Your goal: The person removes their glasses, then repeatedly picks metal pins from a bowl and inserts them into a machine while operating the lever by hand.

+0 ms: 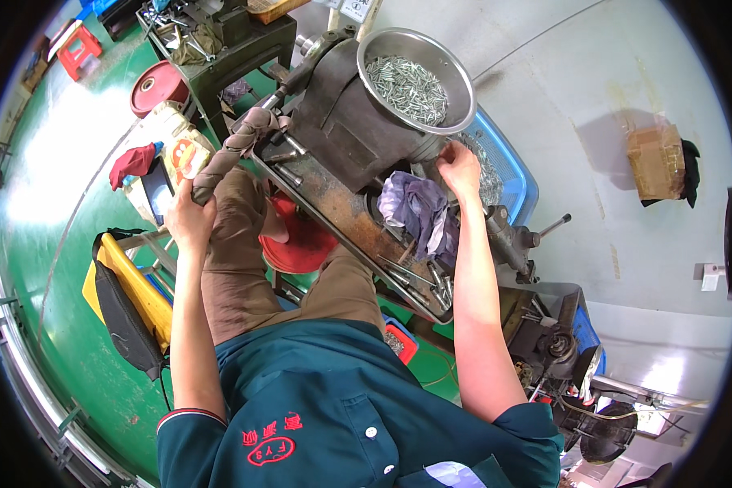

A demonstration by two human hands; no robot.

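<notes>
My left hand is closed round the lower end of a lever wrapped in brown cloth strips. The lever rises toward a dark metal bench machine. At the machine's right end, my right hand has its fingers drawn together close to the spindle. What those fingers hold, if anything, is hidden. Above that hand, a steel bowl full of small metal pins rests on top of the machine. A crumpled purple-grey rag lies just below and left of my right hand.
Behind my right hand stands a blue plastic basket with more metal parts. Loose rod-like tools lie along the machine's tray. A red stool is under the tray. A yellow board with a black bag stands at left.
</notes>
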